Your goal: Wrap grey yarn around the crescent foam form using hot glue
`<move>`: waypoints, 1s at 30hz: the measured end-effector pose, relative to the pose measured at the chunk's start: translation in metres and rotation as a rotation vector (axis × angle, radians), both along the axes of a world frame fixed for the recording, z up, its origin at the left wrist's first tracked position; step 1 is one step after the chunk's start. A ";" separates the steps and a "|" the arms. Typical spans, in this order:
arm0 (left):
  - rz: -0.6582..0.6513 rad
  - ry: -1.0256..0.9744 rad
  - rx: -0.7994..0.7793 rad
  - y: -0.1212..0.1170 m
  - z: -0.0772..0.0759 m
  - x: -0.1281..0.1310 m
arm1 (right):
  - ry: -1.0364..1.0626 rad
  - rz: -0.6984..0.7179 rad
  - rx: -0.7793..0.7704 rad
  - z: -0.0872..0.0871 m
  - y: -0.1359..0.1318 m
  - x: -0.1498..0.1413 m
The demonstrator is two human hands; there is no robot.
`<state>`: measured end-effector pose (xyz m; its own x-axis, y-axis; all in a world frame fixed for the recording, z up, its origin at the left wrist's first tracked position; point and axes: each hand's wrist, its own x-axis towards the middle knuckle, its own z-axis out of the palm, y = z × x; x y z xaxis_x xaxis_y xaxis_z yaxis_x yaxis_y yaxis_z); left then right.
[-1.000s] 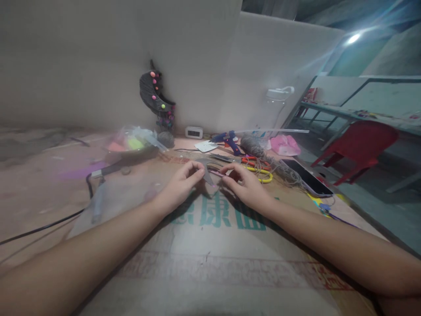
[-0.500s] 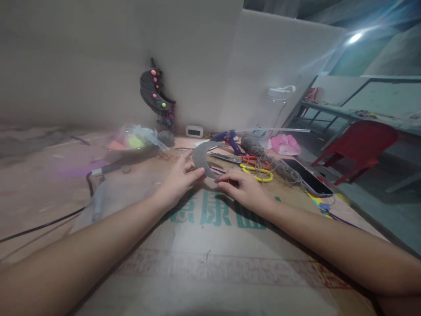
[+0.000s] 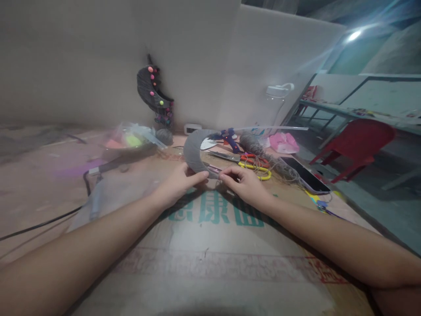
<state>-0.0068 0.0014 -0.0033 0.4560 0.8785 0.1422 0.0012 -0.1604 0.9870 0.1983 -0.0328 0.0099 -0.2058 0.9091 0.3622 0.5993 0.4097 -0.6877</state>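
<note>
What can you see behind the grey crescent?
Behind the grey crescent, a white clock peeks above and a white sheet shows through the opening, both partly covered. Anything fully behind it is hidden.

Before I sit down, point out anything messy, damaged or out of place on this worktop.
The loose gray yarn by the phone stands out: its strands straggle over the orange and yellow scissor handles, so it could snag. The gray crescent in the left hand shows no visible damage.
</note>
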 end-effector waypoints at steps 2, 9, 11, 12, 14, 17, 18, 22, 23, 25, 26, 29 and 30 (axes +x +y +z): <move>-0.017 0.055 0.008 0.000 0.000 -0.001 | -0.015 0.010 0.018 0.000 -0.001 0.000; 0.018 0.048 -0.010 -0.001 0.005 -0.001 | 0.168 -0.004 0.003 -0.006 0.001 0.005; 0.010 0.032 -0.021 -0.001 0.005 -0.001 | 0.189 0.044 -0.006 -0.007 0.000 0.004; 0.004 0.026 -0.021 0.000 0.004 -0.001 | 0.216 0.090 -0.035 -0.006 -0.001 0.004; -0.008 0.026 -0.014 0.000 0.004 0.000 | 0.295 0.190 -0.110 -0.005 -0.004 0.002; -0.027 0.038 -0.015 0.000 0.003 -0.001 | 0.381 0.272 -0.188 -0.006 -0.005 -0.001; -0.034 0.041 -0.018 0.001 0.003 -0.001 | 0.391 0.278 -0.195 -0.007 -0.005 -0.001; -0.036 0.062 0.001 0.001 0.003 -0.002 | 0.283 0.223 -0.152 -0.013 0.000 0.001; -0.035 0.072 0.006 0.001 0.003 -0.002 | 0.233 0.191 -0.136 -0.014 0.002 0.002; -0.032 0.096 0.012 0.001 0.003 -0.002 | 0.151 0.131 -0.105 -0.014 0.003 0.004; -0.030 0.110 0.016 0.001 0.003 -0.002 | 0.119 0.109 -0.087 -0.013 0.002 0.004; -0.024 0.147 0.026 0.001 0.002 -0.002 | 0.040 0.067 -0.029 -0.009 0.001 0.003; -0.023 0.156 0.025 0.001 0.002 -0.003 | 0.016 0.057 -0.014 -0.008 0.000 0.003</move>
<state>-0.0095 0.0025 -0.0015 0.4946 0.8645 0.0892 0.1505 -0.1863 0.9709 0.2008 -0.0325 0.0023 -0.2518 0.9009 0.3535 0.5641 0.4335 -0.7028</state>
